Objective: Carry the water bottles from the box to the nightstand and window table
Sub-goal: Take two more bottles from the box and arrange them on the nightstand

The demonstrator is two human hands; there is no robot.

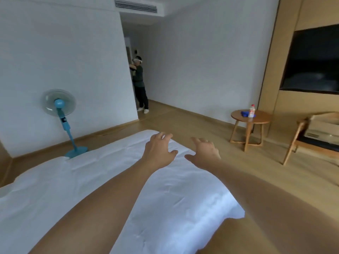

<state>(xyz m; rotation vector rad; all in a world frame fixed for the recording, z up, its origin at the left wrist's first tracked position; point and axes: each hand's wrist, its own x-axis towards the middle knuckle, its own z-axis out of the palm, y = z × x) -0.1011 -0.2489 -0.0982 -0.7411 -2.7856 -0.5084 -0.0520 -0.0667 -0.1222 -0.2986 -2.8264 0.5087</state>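
Note:
Both my arms reach forward over the corner of a white bed. My left hand [158, 152] and my right hand [204, 153] are empty, with fingers spread, side by side and not touching. One clear water bottle with a red cap [251, 111] stands upright on a small round wooden table [260, 119] at the right, well beyond my hands. A blue object [244, 113] lies beside the bottle. No box of bottles and no nightstand are in sight.
The white bed [91, 180] fills the lower left. A blue standing fan [60, 114] stands by the left wall. A wooden chair [311, 136] and a wall TV [311, 59] are at right. Another person [140, 83] stands in the entry passage. Wooden floor lies between the bed and the table.

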